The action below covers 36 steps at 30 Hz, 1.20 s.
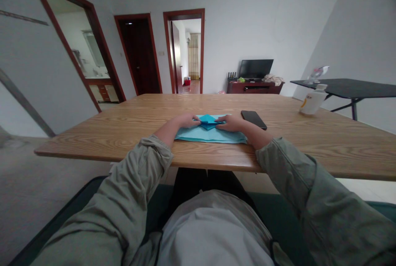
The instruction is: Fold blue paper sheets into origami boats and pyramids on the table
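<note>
A small folded piece of blue paper [208,121] lies on a stack of light blue sheets [208,135] on the wooden table [123,125]. My left hand [185,121] pinches the folded piece at its left side, fingers closed on the paper. From the other side, my right hand [231,123] presses and grips its right edge with curled fingers. Both forearms in grey-green sleeves rest over the table's near edge.
A black phone [253,119] lies flat just right of my right hand. A white bottle [313,100] stands farther right on the table. A dark side table [352,88] is at the right; doorways and a TV cabinet [254,86] are at the back.
</note>
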{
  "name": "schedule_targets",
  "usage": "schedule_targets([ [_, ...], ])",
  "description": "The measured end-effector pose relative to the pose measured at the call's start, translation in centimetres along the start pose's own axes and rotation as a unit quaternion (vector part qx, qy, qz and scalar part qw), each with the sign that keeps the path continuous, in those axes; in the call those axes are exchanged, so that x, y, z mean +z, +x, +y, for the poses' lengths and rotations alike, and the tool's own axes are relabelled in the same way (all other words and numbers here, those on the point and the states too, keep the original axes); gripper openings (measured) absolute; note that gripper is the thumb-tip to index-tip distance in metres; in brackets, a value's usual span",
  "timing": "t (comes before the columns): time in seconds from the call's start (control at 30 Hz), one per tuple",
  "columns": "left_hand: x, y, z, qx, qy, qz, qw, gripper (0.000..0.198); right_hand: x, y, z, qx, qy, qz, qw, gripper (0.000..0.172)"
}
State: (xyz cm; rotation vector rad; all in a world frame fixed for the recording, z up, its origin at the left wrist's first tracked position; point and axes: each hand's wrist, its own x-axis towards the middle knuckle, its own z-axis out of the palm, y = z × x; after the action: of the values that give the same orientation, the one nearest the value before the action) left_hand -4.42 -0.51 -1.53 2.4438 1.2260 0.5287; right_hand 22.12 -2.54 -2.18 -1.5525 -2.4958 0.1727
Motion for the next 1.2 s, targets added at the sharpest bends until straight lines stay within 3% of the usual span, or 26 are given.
schedule_targets([
  [0.1, -0.1, -0.1, 0.3, -0.005, -0.016, 0.010, 1.000, 0.030, -0.3, 0.0, -0.3, 0.016, 0.023, 0.016, 0.999, 0.040],
  [0.27, -0.1, 0.1, 0.4, -0.020, -0.039, 0.042, 0.998, 0.038, -0.7, -0.2, -1.1, 0.046, 0.029, 0.053, 0.997, 0.056],
  [0.37, 0.2, 0.4, 0.2, -0.014, -0.016, 0.053, 0.998, 0.041, -0.7, -0.2, -1.4, 0.039, 0.016, 0.067, 0.997, 0.051],
  [0.5, 1.0, 1.0, -0.3, -0.014, -0.027, 0.093, 0.995, 0.027, -0.3, 0.0, -1.4, 0.033, 0.001, 0.079, 0.996, 0.045],
  [0.67, 2.0, 1.4, -0.9, 0.026, -0.047, 0.116, 0.992, 0.061, 0.2, 0.5, -1.0, 0.052, 0.010, 0.097, 0.994, 0.028],
  [0.8, 2.1, 1.5, -0.5, 0.034, -0.002, 0.088, 0.996, 0.043, 0.5, 0.6, -0.7, 0.030, 0.037, 0.109, 0.993, 0.044],
  [0.87, 2.0, 1.4, -0.1, 0.024, 0.016, 0.068, 0.997, 0.036, 0.6, 0.6, -0.7, 0.020, 0.023, 0.094, 0.995, 0.044],
  [1.07, 1.8, 1.1, 0.8, 0.012, 0.118, 0.011, 0.993, 0.044, 0.4, 0.6, -1.2, -0.011, -0.049, 0.061, 0.997, 0.034],
  [1.2, 1.9, 1.5, 0.9, -0.015, 0.078, 0.014, 0.997, 0.051, 0.4, 0.6, -1.2, -0.024, -0.050, 0.066, 0.996, 0.035],
])
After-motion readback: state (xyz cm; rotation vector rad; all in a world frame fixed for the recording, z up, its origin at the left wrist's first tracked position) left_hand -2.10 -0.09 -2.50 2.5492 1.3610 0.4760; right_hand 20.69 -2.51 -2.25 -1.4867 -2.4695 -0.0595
